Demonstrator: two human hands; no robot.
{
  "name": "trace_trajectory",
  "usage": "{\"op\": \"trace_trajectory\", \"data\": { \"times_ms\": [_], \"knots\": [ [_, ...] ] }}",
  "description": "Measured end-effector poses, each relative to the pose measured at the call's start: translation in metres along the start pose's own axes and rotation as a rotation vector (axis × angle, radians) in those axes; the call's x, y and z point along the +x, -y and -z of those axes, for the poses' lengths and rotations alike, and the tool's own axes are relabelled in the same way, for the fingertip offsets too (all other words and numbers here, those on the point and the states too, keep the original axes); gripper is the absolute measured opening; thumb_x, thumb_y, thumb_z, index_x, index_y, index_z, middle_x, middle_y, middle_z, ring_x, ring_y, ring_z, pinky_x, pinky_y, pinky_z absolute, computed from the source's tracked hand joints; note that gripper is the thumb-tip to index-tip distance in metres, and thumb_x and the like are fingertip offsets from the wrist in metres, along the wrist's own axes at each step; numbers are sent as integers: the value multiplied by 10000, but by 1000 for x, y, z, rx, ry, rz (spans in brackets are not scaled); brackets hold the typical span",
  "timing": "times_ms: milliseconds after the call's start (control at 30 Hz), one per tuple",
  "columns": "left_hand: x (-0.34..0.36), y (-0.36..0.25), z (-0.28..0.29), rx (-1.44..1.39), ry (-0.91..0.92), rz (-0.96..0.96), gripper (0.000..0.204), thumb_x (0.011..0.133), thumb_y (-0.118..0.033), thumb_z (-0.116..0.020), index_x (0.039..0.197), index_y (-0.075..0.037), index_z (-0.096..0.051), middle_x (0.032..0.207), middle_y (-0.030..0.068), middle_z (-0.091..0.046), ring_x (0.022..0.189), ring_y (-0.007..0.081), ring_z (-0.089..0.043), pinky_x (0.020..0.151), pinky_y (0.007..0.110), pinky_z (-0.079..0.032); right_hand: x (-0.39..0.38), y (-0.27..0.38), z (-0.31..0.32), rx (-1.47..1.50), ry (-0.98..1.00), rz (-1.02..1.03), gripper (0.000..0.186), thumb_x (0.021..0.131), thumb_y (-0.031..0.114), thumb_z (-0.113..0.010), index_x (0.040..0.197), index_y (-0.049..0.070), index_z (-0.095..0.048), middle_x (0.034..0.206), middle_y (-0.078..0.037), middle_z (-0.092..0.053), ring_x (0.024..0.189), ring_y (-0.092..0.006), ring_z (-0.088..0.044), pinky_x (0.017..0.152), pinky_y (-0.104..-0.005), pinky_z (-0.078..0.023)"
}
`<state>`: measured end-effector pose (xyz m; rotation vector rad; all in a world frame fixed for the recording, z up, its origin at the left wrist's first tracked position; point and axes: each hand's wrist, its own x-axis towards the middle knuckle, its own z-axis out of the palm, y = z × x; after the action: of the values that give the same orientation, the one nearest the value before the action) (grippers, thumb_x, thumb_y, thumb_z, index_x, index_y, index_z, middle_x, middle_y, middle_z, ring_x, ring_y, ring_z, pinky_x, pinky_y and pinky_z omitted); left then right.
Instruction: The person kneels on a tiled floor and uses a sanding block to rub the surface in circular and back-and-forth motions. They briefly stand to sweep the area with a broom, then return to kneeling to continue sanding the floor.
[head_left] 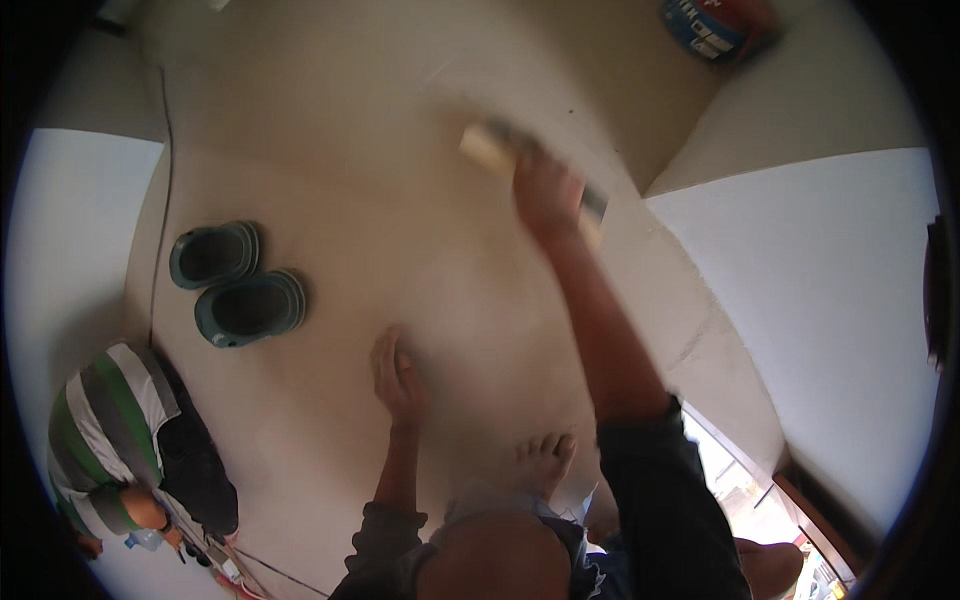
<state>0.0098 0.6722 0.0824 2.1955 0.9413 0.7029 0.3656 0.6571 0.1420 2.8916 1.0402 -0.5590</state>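
Observation:
My right hand (pixel 548 195), arm stretched far forward, grips a long flat block (pixel 488 148) with a pale yellowish face and a dark strip along it. Motion smears the block, so its exact kind is unclear. It is at the beige floor (pixel 340 190), right of the middle. Nearer to me, my left hand (pixel 400 382) rests on the same floor with its fingers loosely stretched and nothing visible in it. My bare foot (pixel 548 460) stands to the right of that hand.
A pair of dark green clogs (pixel 250 305) lies at the left. Beyond them, nearer me, crouches a person in a striped shirt (pixel 115 420). At the far right stands a red and blue bucket (pixel 712 35). White walls (pixel 800 300) border both sides; a doorway opening (pixel 735 475) is at lower right.

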Motion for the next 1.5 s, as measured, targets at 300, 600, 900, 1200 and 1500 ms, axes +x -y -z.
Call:
{"op": "trace_trajectory", "data": {
  "times_ms": [300,600,900,1200,1500],
  "knots": [
    [-6,2,8,37,-4,27,385,1155,-128,-441,1453,48,-611,1419,218,-682,1356,415,-627,1160,495,-491,-172,-83,-48,-106,-161,-99,771,1024,80,-610,1726,255,-345,1664,-188,-517,1389,-418,-636,1075,-581,-553],
    [0,3,13,56,-11,-31,382,1143,-132,-476,1455,42,-609,1425,215,-680,1375,403,-619,1156,477,-497,-238,-47,-77,-40,-88,13,757,1014,86,-603,1715,250,-368,1657,-230,-507,1415,-483,-600,1069,-656,-539],
    [1,9,15,122,-29,-11,372,1128,-128,-512,1444,34,-622,1409,215,-690,1369,400,-624,1166,476,-488,-255,-28,-72,100,109,29,725,1041,117,-582,1721,242,-366,1673,-206,-498,1430,-493,-582,1092,-707,-510],
    [1,4,3,71,-10,15,374,1125,-161,-533,1434,21,-639,1411,213,-692,1362,393,-632,1172,481,-484,-147,-109,-38,-47,-295,-141,648,1007,65,-625,1628,202,-502,1577,-183,-590,1273,-418,-689,948,-540,-616],
    [1,-2,5,55,-24,11,375,1094,-113,-534,1427,11,-654,1409,215,-692,1363,396,-631,1170,484,-486,-155,-129,-26,-77,-172,-231,738,1002,45,-602,1690,231,-412,1628,-162,-564,1310,-389,-686,933,-468,-620]
  ]
}}
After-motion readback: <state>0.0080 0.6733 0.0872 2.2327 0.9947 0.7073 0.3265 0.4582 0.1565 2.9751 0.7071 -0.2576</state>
